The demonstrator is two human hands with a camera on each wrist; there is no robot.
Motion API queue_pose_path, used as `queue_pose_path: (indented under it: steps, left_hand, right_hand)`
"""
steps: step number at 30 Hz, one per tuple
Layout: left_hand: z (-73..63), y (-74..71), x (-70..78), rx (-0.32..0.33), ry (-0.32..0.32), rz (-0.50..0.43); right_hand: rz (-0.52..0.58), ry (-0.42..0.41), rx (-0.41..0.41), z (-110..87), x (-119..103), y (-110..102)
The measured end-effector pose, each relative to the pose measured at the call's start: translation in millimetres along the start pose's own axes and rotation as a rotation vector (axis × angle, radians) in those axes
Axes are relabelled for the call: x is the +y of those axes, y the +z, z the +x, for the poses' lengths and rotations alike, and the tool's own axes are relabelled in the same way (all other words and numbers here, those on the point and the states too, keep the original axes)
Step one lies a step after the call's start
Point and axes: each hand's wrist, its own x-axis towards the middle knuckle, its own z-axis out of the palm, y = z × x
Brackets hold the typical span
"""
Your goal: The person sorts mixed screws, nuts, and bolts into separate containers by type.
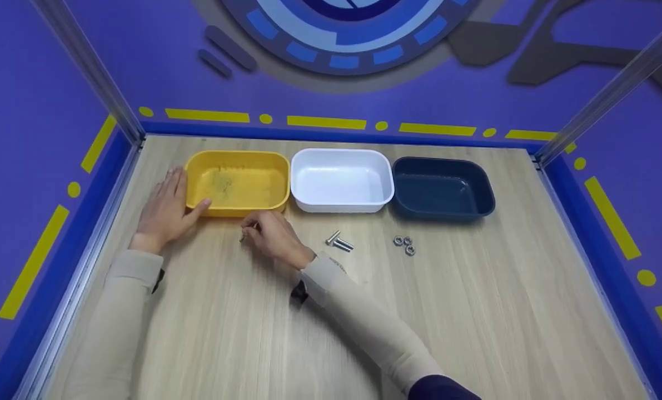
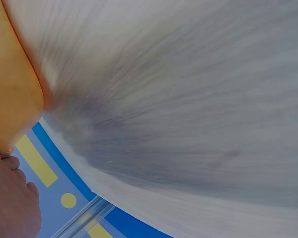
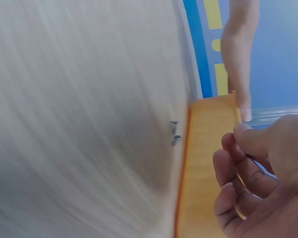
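Note:
My left hand (image 1: 167,208) lies with straight fingers along the left side of the yellow bin (image 1: 239,212), thumb by its front left corner. The left wrist view shows part of this hand (image 2: 12,203) beside the bin's wall (image 2: 20,84). In front of the bin, my right hand (image 1: 275,236) pinches a tiny thin thing, apparently a small screw (image 3: 234,130), between thumb and index finger; most of it is hidden. Small screws (image 3: 175,133) lie on the table close to the bin's front wall, near the right fingertips.
A white bin (image 1: 342,208) and a dark blue bin (image 1: 442,214) continue the row to the right. Larger bolts (image 1: 340,241) lie before the white bin, and three hex nuts (image 1: 408,244) before the dark one. Blue panels (image 1: 336,103) enclose the wooden table (image 1: 503,311).

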Motion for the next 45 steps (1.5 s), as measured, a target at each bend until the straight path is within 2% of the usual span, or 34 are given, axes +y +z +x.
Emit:
queue_pose_path:
  steps: [4,10,17,21,26,29,34,41,45]
  left_hand:
    - [0.3,-1.2,0.2,0.002,-0.003,-0.009]
    - [3.4,-1.9,-0.3,0.000,0.004,0.009]
    - [4.6,-2.1,-0.8,0.020,0.018,0.034]
    - [3.5,-1.4,0.1,0.030,0.017,0.054]
    - [1.9,-1.7,1.5,0.068,0.038,0.074]
    - [2.1,-1.8,3.3,0.083,0.051,0.073]
    - [2.6,-0.3,4.8,0.073,0.042,0.063]
    - [1.4,-0.3,2.8,0.076,0.054,0.059]
    - [0.8,-1.1,1.1,0.073,0.056,0.062]
  right_hand:
    - [-0.019,-0.027,-0.002,7.1,-4,-9]
    - [-0.028,-0.014,-0.019,18.0,-9,-26]
    - [-0.079,-0.008,-0.025,41.1,-11,-42]
    - [-0.117,0.024,-0.025,54.0,-9,-48]
    - [-0.110,0.075,-0.034,68.2,-6,-53]
    - [-0.124,0.077,-0.017,76.5,-3,-55]
    - [-0.155,0.084,0.006,87.7,0,-56]
    - [-0.159,0.152,0.000,97.6,1,-57]
    - [-0.156,0.151,0.006,100.9,0,-58]
